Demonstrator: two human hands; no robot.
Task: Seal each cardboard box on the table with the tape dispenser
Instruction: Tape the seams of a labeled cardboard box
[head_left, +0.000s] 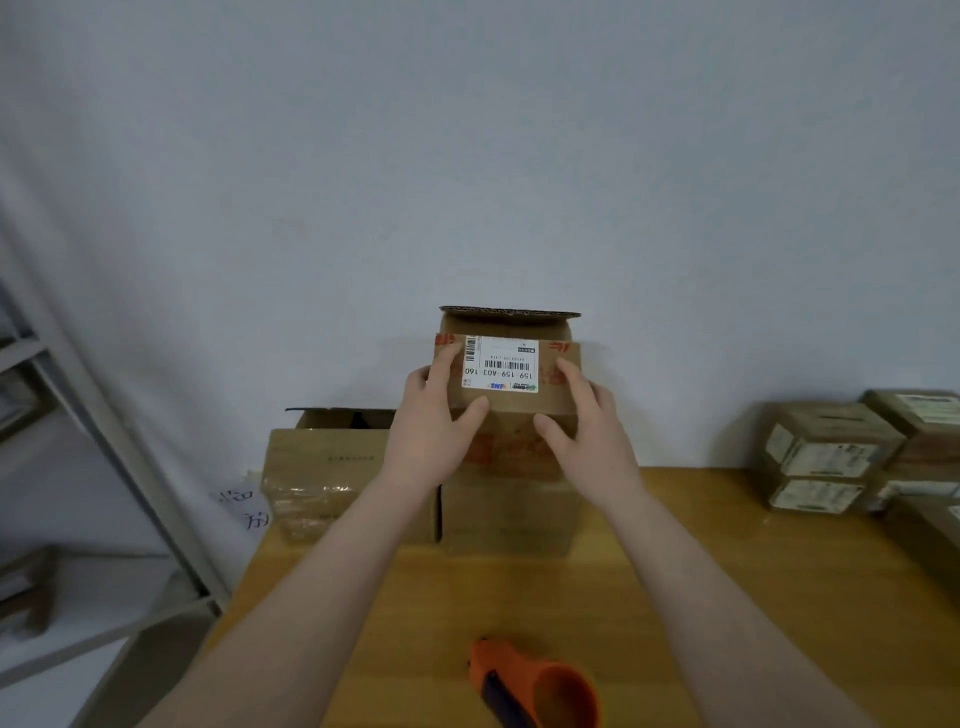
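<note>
Tape dispenser (535, 686) lies nearest; left hand (436, 421) and right hand (587, 421) grip labelled box (506, 384).

Dim, flat, bluish indoor light with no clear source, soft shadows on the wall (467, 156) behind the boxes, no glare, whole frame soft and slightly blurred, strong wide-angle bending at the edges, shelf frame (119, 441) on the left leaning and smeared.

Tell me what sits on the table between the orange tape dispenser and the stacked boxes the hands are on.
Nothing: in the head view, bare wooden table separates the tape dispenser from the stacked boxes.
</note>
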